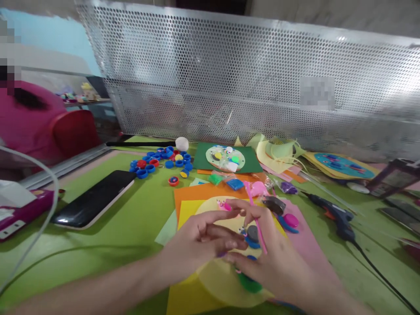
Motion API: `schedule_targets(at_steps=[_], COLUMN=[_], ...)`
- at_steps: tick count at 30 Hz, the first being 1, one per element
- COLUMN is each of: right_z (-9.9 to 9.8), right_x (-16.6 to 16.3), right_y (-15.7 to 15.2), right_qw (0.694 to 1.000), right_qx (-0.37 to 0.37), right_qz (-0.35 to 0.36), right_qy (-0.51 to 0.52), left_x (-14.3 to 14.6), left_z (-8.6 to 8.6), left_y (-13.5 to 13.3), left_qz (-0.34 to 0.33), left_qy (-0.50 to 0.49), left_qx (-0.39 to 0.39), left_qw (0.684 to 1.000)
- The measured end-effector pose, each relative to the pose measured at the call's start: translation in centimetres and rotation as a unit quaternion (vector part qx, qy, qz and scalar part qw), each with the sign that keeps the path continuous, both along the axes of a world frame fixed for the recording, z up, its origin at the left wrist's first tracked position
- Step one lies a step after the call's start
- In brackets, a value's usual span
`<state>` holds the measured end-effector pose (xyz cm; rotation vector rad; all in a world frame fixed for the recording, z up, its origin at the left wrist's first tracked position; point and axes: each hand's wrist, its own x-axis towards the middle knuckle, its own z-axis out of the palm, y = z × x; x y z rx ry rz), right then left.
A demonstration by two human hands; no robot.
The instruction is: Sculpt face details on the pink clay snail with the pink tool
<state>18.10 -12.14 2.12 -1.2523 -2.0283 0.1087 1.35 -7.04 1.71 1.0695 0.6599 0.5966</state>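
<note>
My left hand (210,234) is over a pale yellow paper disc (213,280), its fingers bent and apart, with nothing visible held. Its index fingertip meets the fingers of my right hand (275,249). A thin pink stick (260,227) runs through my right hand, between its index finger and thumb. Under the hands, small clay figures lie on the disc: a pink piece (225,204), a grey disc with blue below (252,232), and a green piece (249,283) partly hidden. A small purple bit by my left thumb is mostly covered.
Blue and red bottle caps (150,168) cluster behind a black phone (95,199). A decorated disc (211,153) lies on green card (252,164). Clay packets (235,184) sit behind the yellow sheet (187,218). At right lies a glue gun (331,214) with its cord. A perforated metal panel (210,78) stands behind.
</note>
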Motion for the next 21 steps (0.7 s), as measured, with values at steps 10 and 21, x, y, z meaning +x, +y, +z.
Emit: schedule_targets(at_steps=[10, 21], right_z=[-0.4, -0.5], right_x=[0.7, 1.6], right_y=[0.3, 0.0], right_qw=[0.996, 0.988], right_qx=[-0.067, -0.115], right_qz=[-0.007, -0.029], right_qy=[0.065, 0.095], left_x=[-0.7, -1.6], left_z=[0.3, -0.2], left_y=[-0.7, -1.4], left_qz=[-0.099, -0.087], left_qy=[-0.058, 0.007], left_qx=[0.115, 0.271], left_qw=[0.987, 0.959])
